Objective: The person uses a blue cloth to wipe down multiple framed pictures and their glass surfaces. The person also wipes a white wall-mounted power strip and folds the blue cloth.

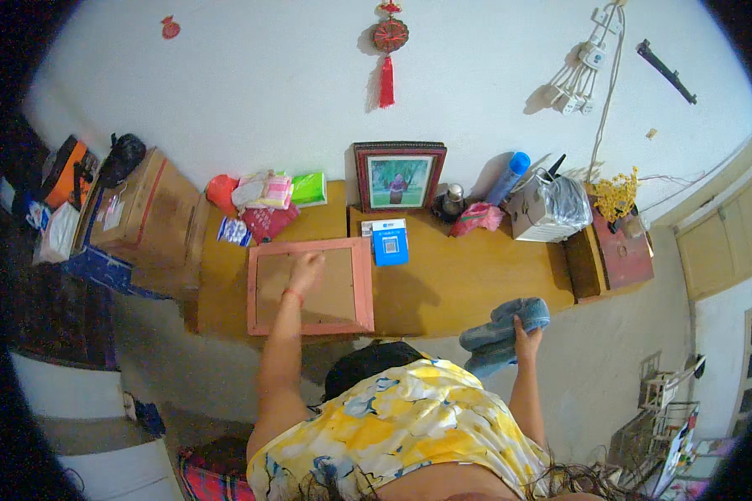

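A wood-framed picture (362,288) lies face down at the desk's front, its brown backing board (329,294) upward. My left hand (307,270), with a red cord at the wrist, is over that board with its fingers curled. Blur hides whether it holds anything or touches the board. Off the desk's front edge, my right hand (527,333) grips a bunched piece of blue denim cloth (495,335), part of which hangs down.
The wooden desk (476,269) carries a standing framed photo (400,178), a blue printed card (390,247), a pink plastic bag (479,218) and a white box (542,210). Large cardboard boxes (147,219) stand at left. A red box (623,250) with yellow flowers (617,193) is at right.
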